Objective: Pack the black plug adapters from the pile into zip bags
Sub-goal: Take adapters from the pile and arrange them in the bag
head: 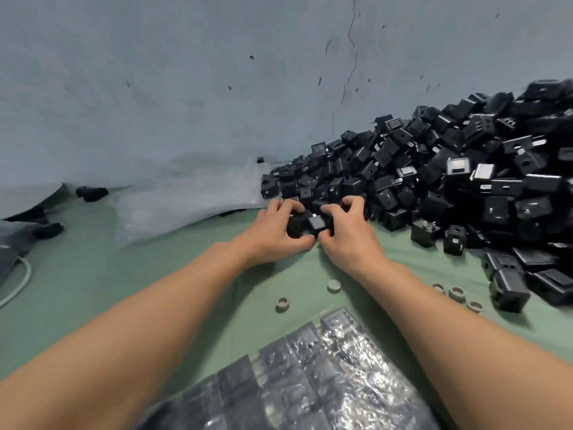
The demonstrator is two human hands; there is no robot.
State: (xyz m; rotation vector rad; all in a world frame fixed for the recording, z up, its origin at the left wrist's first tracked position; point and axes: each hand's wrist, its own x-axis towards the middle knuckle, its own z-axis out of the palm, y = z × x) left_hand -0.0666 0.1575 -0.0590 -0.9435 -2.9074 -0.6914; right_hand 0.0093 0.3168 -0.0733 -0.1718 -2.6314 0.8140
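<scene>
A large pile of black plug adapters (449, 181) slopes up against the grey wall on the right. Both my hands reach to its near-left edge. My left hand (274, 232) has its fingers curled round black adapters (294, 228) at the pile's foot. My right hand (347, 231) grips an adapter with a pale shiny face (317, 223) right beside it. The two hands touch. In front of me lies a clear zip bag filled with rows of adapters (319, 377). A stack of empty clear bags (186, 200) lies against the wall to the left.
The green table (124, 274) carries a few small grey rings (282, 304) and a grey cap (334, 286) between my arms and at right. Stray adapters (91, 193) lie at far left by a grey sheet and a white cable (18, 287).
</scene>
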